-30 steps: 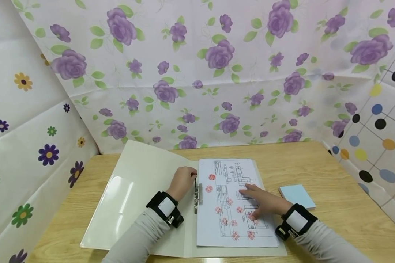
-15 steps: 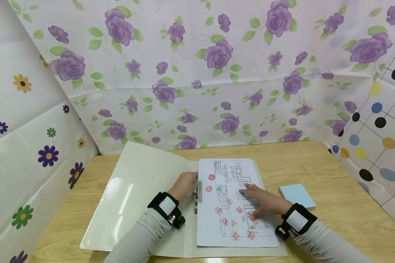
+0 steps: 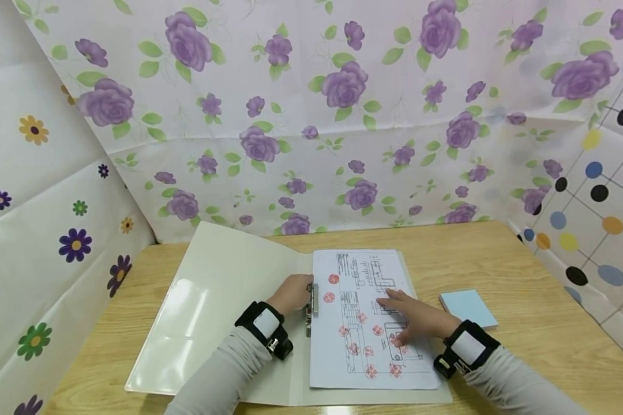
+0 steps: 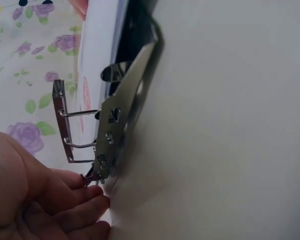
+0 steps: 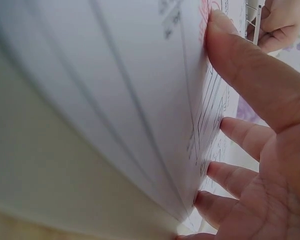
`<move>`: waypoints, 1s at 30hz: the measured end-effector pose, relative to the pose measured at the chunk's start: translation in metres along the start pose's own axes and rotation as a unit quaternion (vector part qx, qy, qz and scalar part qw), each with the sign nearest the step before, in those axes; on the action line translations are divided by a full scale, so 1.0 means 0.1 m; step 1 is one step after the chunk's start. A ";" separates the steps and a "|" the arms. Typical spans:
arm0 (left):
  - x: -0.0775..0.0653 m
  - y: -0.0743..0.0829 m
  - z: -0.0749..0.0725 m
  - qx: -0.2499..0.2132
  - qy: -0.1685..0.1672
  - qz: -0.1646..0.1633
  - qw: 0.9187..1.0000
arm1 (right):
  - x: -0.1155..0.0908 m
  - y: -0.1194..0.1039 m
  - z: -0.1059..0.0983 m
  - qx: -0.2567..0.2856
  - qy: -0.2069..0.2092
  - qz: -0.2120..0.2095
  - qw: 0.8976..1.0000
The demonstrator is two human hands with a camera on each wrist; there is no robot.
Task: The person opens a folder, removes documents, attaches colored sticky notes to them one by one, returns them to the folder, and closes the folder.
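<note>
An off-white file folder [image 3: 223,276] lies spread open on the table, with a stack of printed drawing sheets [image 3: 337,351] on its right side. Along the sheets' left edge runs a metal lever clip [image 3: 315,300], whose thin prongs and bar show in the left wrist view. My left hand [image 3: 292,294] is at the clip's far end, its thumb and fingers pinching the small lever [image 4: 91,176] there. Spread over the top sheet, my right hand [image 3: 417,317] rests with its fingertips [image 5: 217,172] on the paper.
A light blue pad of notes [image 3: 468,308] lies on the wooden table [image 3: 446,253], to the right of the folder. Flower-patterned cloth [image 3: 311,115] rises behind the table, and patterned sheets hang at both sides.
My left hand has come down and slightly nearer along the clip, lowering the lever that stood raised a second ago. The right hand and the sheets have stayed put.
</note>
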State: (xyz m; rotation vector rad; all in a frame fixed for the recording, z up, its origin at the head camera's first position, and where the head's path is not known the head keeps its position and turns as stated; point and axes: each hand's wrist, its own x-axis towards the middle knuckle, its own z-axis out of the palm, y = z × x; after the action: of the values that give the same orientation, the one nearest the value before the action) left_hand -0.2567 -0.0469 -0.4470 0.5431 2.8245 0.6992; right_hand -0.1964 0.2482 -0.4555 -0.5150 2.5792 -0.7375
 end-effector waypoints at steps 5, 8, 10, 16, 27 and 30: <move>-0.02 0.00 -0.01 -0.021 -0.004 -0.009 1.000 | -0.01 0.01 0.01 0.008 -0.003 -0.007 1.000; -0.07 0.03 -0.03 -0.038 0.011 -0.020 0.999 | -0.03 0.04 0.03 0.000 0.003 -0.021 1.000; -0.12 0.07 -0.08 -0.053 0.021 -0.032 0.998 | -0.03 0.08 0.04 -0.010 0.023 -0.030 0.999; -0.34 0.24 -0.32 -0.051 -0.013 -0.060 0.997 | -0.10 0.10 -0.01 0.019 0.114 -0.002 0.993; -0.56 0.30 -0.42 -0.066 -0.181 -0.115 0.975 | -0.39 0.05 -0.14 0.245 0.061 0.120 0.960; -0.57 0.28 -0.39 -0.078 -0.187 -0.109 0.973 | -0.42 0.04 -0.14 0.256 0.053 0.138 0.955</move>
State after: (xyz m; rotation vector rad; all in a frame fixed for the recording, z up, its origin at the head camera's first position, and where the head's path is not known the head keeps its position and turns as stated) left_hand -0.2061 -0.0627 -0.3946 0.2951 2.4064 0.6865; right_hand -0.1680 0.2765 -0.4354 0.0473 2.3433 -1.2967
